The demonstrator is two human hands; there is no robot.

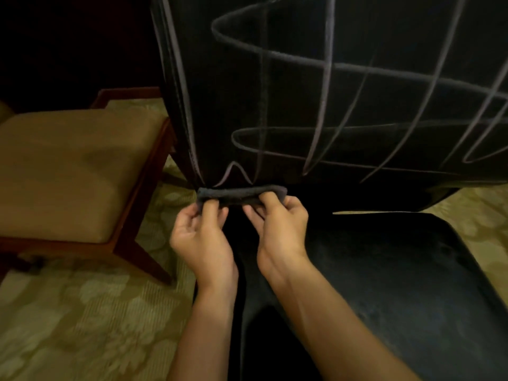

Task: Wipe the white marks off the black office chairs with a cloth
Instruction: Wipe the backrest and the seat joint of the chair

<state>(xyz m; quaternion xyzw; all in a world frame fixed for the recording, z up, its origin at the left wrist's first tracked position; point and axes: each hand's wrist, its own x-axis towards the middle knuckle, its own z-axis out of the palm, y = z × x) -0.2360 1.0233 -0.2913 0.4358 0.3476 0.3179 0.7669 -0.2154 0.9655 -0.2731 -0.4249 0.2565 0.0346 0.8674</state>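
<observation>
A black office chair fills the upper right; its backrest [343, 100] is covered with looping and crossing white marks [327, 86]. Its black seat [406, 284] lies below at the right. A dark grey cloth [239, 194], folded into a narrow strip, is held level at the bottom edge of the backrest. My left hand [202, 232] pinches the cloth's left end, and my right hand [277, 224] pinches its right end. Both forearms come up from the bottom of the frame.
A wooden chair with a tan cushion [71, 171] stands at the left, close beside the backrest's left edge. A patterned beige carpet [82, 320] covers the floor. The area behind, at upper left, is dark.
</observation>
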